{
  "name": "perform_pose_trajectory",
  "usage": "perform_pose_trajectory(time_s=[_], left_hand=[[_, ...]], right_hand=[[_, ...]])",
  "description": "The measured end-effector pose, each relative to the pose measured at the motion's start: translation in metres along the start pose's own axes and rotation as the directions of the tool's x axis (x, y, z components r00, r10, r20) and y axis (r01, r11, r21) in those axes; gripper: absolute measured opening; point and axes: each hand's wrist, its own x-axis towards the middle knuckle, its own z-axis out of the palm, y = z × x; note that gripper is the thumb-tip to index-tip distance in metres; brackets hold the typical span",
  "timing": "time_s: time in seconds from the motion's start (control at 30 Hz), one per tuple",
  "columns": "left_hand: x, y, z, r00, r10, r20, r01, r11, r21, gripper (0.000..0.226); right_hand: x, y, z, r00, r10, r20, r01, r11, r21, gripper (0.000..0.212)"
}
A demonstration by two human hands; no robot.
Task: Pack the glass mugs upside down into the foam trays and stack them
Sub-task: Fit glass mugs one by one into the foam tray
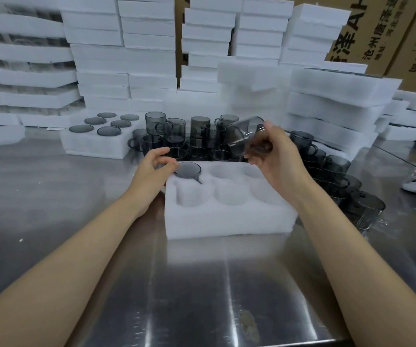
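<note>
Here, my right hand (277, 159) has its fingers and thumb curled round a smoky glass mug (245, 136) and holds it in the air above the far edge of the foam tray (227, 221). The mug is tilted, neither upright nor fully turned over. Its mouth appears to face down and to the left, and its handle seems to sit on the palm side, though blur makes that uncertain.

The relation that governs the coming move is vertical. The empty far middle pocket (220, 171) lies below the mug and slightly to its left, and the far right pocket (254, 171) is almost under my wrist. In my judgement the mug's long axis must finish rotating to vertical, mouth down, before it is lowered into a pocket.

My right hand is nearer to every empty pocket. My left hand (153, 164) is at the tray's far left corner with its fingers loosely curled and gripping nothing. Its thumb tip touches the edge of the seated mug (187, 170), which is upside down in the far left pocket. Five pockets are open.

Loose mugs (176, 136) stand just behind the tray on the steel table (201, 296). A filled tray (94, 144) lies to their left, and stacked trays (126, 58) rise behind.
</note>
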Motion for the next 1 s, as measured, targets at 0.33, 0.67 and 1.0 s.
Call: perform_pose_trajectory(time_s=[0.33, 0.67, 1.0], left_hand=[[0.000, -0.001, -0.001, 1.000, -0.001, 0.011, 0.001, 1.000, 0.008, 0.036], [0.000, 0.000, 0.000, 1.000, 0.011, 0.012, -0.012, 1.000, 0.014, 0.033], [0.001, -0.003, 0.000, 1.000, 0.027, 0.009, -0.027, 1.000, 0.004, 0.031]], right_hand=[[-0.007, 0.007, 0.003, 0.993, -0.113, 0.039, 0.119, 0.932, -0.343, 0.008], [-0.010, 0.022, 0.014, 0.939, -0.190, 0.286, 0.342, 0.436, -0.832, 0.004], [-0.016, 0.015, 0.018, 0.941, -0.256, 0.219, 0.298, 0.331, -0.895, 0.047]])
